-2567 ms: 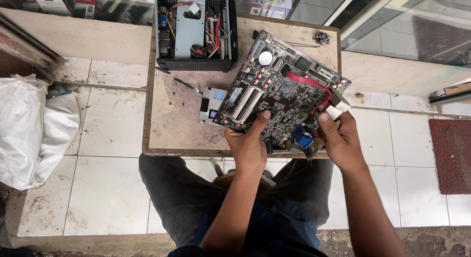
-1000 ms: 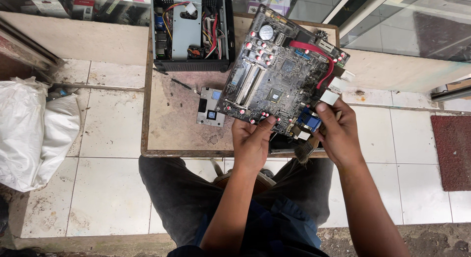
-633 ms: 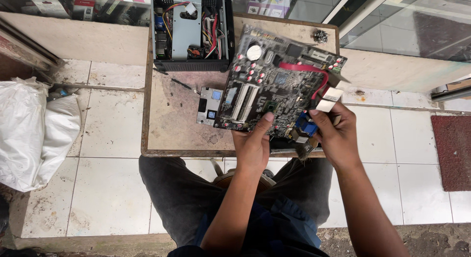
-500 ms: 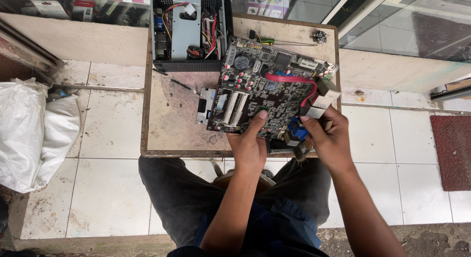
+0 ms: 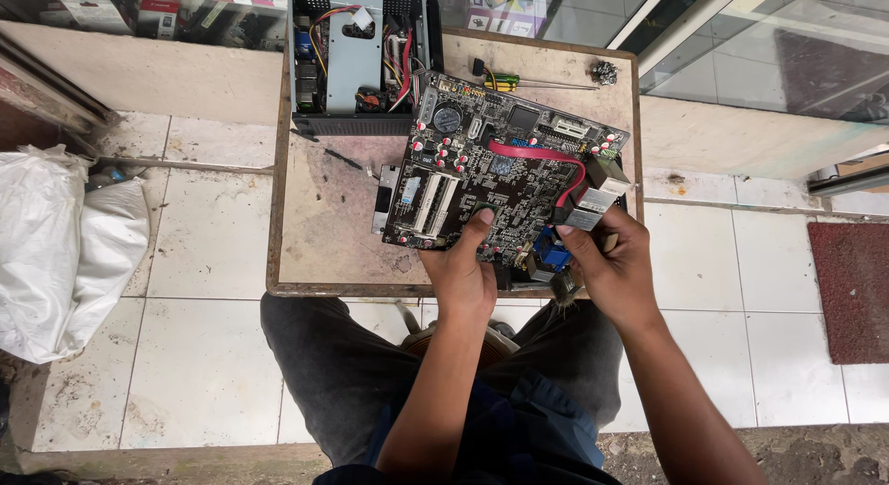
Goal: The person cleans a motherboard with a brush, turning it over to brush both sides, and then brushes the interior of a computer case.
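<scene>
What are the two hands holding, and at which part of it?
Both hold the black circuit board: the left hand at its near edge, the right hand at the near right corner by the metal ports.

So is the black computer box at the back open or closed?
Open. The computer box has no cover on top, so its wires and grey metal plate inside show.

Both arms reach forward. The left hand [image 5: 460, 274] grips the near edge of the circuit board [image 5: 500, 175], thumb on top. The right hand [image 5: 613, 264] pinches its right corner.
</scene>
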